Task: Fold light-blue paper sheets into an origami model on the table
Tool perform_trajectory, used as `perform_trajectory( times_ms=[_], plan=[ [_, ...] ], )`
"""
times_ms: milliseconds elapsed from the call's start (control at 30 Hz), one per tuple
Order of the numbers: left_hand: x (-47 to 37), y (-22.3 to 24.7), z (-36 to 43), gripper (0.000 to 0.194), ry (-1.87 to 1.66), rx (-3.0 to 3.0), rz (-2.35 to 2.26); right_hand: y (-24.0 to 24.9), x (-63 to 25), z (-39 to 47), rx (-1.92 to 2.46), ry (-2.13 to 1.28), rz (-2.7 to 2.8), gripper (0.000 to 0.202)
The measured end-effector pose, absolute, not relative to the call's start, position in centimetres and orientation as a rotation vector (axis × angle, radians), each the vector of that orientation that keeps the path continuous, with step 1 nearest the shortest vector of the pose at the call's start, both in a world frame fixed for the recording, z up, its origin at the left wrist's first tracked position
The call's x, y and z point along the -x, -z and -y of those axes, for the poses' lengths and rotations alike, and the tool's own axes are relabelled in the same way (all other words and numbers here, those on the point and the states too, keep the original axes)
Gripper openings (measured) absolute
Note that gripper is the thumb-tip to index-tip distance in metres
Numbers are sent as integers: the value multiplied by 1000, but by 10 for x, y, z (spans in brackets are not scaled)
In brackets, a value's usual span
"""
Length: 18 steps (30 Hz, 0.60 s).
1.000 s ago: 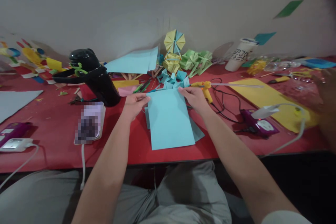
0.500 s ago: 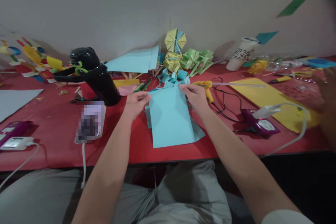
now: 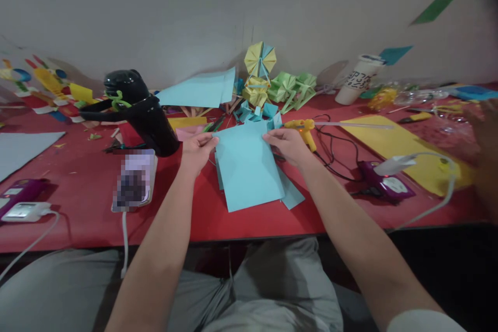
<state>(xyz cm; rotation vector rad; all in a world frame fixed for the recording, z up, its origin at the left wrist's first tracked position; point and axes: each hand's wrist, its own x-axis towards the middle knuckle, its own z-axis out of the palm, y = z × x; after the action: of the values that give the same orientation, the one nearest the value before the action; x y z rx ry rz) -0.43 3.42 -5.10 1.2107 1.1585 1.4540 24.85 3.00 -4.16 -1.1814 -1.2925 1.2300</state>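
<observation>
At the centre of the head view, a pale blue rectangular paper sheet [image 3: 251, 171] hangs between the person's two hands above a red-covered table [image 3: 93, 218]. Beyond the sheet and to its right leans a white cylindrical cup [image 3: 360, 80] with dark printed characters (too blurred for me to read with certainty). No brand can be made out on the black cylindrical bottle [image 3: 150, 124], which tilts to the left of the sheet.

As for the hands, the left hand [image 3: 197, 149] pinches the sheet near its far left corner, thumb on top, and the right hand [image 3: 286, 144] pinches it near its far right corner. The sheet thus lies between the hands and reaches from them toward the near table edge. Under its right side, a blue paper piece [image 3: 291, 192] sticks out. Just past the right hand is a yellow plastic glue gun [image 3: 305, 132]; beyond the sheet's far edge sit folded blue paper pieces [image 3: 254, 113] and a yellow-and-blue folded paper form [image 3: 260, 59]. A purple power socket block [image 3: 385, 184] is well to the sheet's right.

Compared with the earlier frame, the sheet's near edge has shifted away from the person, its right corner has come down a little, and more of the piece underneath shows.
</observation>
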Motion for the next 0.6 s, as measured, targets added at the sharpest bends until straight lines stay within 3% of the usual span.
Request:
perform_trajectory(
  times_ms=[200,433,600],
  plan=[
    [6,53,-36,27,-1487,-1207,-1171,40,-249,-29,1322,-884,1474,50],
    [10,54,-40,28,-1562,-1171,-1171,40,-248,-26,1192,-1249,1560,46],
    [8,52,-39,24,-1600,-1244,-1193,43,-248,-29,1312,-1087,1483,48]
  ],
)
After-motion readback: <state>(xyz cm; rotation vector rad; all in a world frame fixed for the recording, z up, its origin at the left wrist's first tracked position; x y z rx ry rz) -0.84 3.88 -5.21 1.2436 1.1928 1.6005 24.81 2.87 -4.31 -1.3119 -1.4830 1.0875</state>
